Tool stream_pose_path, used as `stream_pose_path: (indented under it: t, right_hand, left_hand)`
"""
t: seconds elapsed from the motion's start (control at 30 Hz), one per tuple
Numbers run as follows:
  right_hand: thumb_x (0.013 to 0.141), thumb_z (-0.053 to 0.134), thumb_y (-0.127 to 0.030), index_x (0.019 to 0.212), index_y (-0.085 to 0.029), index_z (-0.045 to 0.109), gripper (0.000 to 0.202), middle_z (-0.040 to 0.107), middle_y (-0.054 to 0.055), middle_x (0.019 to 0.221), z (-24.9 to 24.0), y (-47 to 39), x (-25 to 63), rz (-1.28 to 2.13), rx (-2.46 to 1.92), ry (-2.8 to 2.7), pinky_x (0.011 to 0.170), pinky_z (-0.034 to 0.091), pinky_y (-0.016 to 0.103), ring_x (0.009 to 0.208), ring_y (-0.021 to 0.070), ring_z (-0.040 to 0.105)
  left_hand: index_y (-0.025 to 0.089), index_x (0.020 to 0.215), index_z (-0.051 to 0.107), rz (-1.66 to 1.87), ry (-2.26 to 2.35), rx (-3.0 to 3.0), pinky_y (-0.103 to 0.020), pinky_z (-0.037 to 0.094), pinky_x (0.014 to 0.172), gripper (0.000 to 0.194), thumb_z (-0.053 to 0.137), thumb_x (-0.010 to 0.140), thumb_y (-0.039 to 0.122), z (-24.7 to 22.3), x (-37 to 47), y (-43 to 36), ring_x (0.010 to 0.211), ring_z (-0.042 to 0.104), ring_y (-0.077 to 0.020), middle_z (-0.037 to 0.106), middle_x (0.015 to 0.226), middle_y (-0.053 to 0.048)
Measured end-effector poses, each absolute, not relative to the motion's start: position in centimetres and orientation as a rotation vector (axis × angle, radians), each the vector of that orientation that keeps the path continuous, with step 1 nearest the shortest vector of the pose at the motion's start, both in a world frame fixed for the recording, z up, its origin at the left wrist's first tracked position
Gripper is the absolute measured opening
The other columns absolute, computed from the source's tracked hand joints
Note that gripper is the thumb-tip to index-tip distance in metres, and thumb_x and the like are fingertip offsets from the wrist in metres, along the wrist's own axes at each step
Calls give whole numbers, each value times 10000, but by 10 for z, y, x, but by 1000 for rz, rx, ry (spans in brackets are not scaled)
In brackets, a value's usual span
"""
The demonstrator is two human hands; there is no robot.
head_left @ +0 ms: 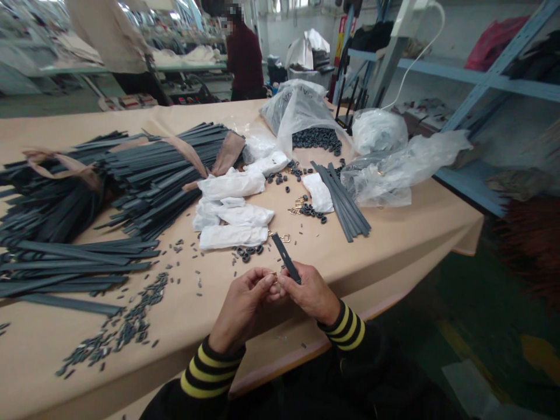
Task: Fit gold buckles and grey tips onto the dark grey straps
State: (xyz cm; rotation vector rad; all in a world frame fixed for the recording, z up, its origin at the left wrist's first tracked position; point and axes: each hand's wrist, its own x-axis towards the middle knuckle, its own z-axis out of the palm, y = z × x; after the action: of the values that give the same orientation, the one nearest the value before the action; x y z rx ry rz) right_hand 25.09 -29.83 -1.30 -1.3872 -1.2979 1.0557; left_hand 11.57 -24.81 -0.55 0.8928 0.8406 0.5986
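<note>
Near the table's front edge my two hands meet. My left hand [245, 300] is closed, its thumb and fingers pinching a small gold buckle [274, 274]. My right hand [312, 290] is closed on a dark strap [282, 252] with a slot in it, which points up and away from me; its fingertips also touch the buckle. Just beyond the hands, another gold buckle [286, 238] lies by a white wrapped bundle [234, 236]. Several dark loops [249, 252] sit beside that bundle. Whether the strap passes through the held buckle, I cannot tell.
Bundled dark strips [153, 175] cover the left of the table, with many small dark pieces [131, 318] scattered in front. A clear plastic bag [297, 111] spills dark loops. Loose strips [341, 201] lie at the right near more plastic [394, 175]. Two people stand beyond the table.
</note>
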Motion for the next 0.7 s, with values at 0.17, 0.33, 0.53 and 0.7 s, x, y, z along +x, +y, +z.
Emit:
stream_pose_path:
  t: [0.17, 0.33, 0.53, 0.7]
  right_hand:
    - [896, 348, -354, 964, -160, 450, 230, 586, -3, 675, -17, -300, 253, 1102, -1433, -1295, 562, 410, 208, 546, 81, 509]
    - [903, 306, -333, 926, -153, 459, 237, 572, 1, 719, -19, -304, 266, 1344, -1382, -1297, 405, 358, 164, 400, 36, 444]
    - [864, 410, -314, 1107, -122, 521, 329, 571, 3, 657, -16, -311, 271, 1538, -1218, -1251, 459, 403, 164, 512, 62, 521]
    - [834, 476, -314, 1127, -123, 535, 355, 569, -10, 630, -15, -316, 277, 1610, -1095, -1186, 389, 311, 144, 429, 29, 438]
  left_hand:
    - [112, 802, 612, 641, 965, 904, -168, 462, 531, 214, 691, 657, 248, 0, 111, -245, 519, 544, -61, 584, 594, 26]
    - [122, 852, 651, 599, 1052, 1209, -181, 473, 530, 220, 657, 691, 272, 16, 103, -239, 521, 546, -75, 600, 593, 17]
    - [122, 920, 663, 617, 1067, 1321, -215, 501, 574, 256, 628, 715, 272, 30, 101, -245, 569, 581, -107, 634, 640, -10]
    - [113, 902, 665, 680, 1065, 1166, -216, 500, 578, 268, 666, 681, 264, 29, 98, -243, 586, 584, -111, 637, 640, -25]
